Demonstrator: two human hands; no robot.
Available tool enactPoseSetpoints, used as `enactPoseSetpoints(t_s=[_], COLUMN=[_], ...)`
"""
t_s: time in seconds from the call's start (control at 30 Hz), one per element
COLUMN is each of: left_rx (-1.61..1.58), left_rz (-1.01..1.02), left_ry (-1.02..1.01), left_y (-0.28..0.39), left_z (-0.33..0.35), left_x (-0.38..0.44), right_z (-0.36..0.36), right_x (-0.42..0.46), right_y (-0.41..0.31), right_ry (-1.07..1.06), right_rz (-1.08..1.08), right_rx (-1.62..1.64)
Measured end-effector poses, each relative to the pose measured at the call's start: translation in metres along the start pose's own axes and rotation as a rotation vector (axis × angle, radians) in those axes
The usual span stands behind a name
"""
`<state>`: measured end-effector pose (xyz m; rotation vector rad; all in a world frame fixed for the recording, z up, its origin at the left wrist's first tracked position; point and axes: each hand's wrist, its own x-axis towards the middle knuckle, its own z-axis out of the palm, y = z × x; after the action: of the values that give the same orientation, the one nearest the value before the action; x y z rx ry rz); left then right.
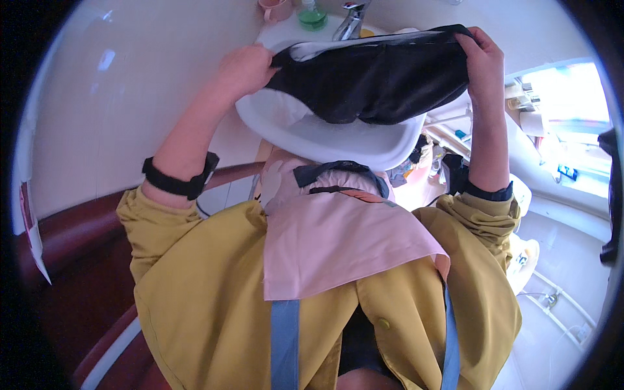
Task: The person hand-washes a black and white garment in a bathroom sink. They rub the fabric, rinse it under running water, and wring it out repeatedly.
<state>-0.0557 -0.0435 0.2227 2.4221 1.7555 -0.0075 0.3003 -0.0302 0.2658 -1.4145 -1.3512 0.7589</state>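
Observation:
A dark cloth garment (370, 80) is stretched sideways over a white washbasin (321, 144). My left hand (249, 69) grips its left end, the fingers closed around the edge. At the opposite end, my right hand (482, 54) pinches the upper corner between thumb and fingers. A pale strip shows along the garment's top edge, and its lower edge sags in two rounded folds. The cloth hides much of the basin's bowl. Just behind it rises a chrome faucet (352, 22).
On the basin's back ledge stand a pink mug (276, 9) and a bottle of green liquid (312, 18). White pipes and several items fill the space right of the basin, below a bright window (568, 97). A dark red door (73, 273) is at the left.

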Motion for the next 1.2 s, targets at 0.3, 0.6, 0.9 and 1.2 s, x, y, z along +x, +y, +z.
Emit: enactPoseSetpoints(t_s=[0.3,0.6,0.9,1.2], left_rx=[-0.577,-0.692,-0.164,-0.49], left_rz=[0.227,0.301,0.239,0.125], left_ry=[0.459,0.129,0.275,-0.1], left_y=[0.037,0.063,-0.005,0.0], left_z=[0.002,0.037,0.051,0.104], left_x=[0.048,0.012,0.027,0.011], right_z=[0.066,0.073,0.024,0.014], right_x=[-0.042,-0.026,-0.015,-0.019], right_y=[-0.029,0.004,-0.006,-0.014], right_ry=[-0.481,-0.315,-0.217,-0.084], right_rz=[-0.223,-0.11,-0.07,-0.045], right_rx=[-0.248,-0.014,-0.183,0.059])
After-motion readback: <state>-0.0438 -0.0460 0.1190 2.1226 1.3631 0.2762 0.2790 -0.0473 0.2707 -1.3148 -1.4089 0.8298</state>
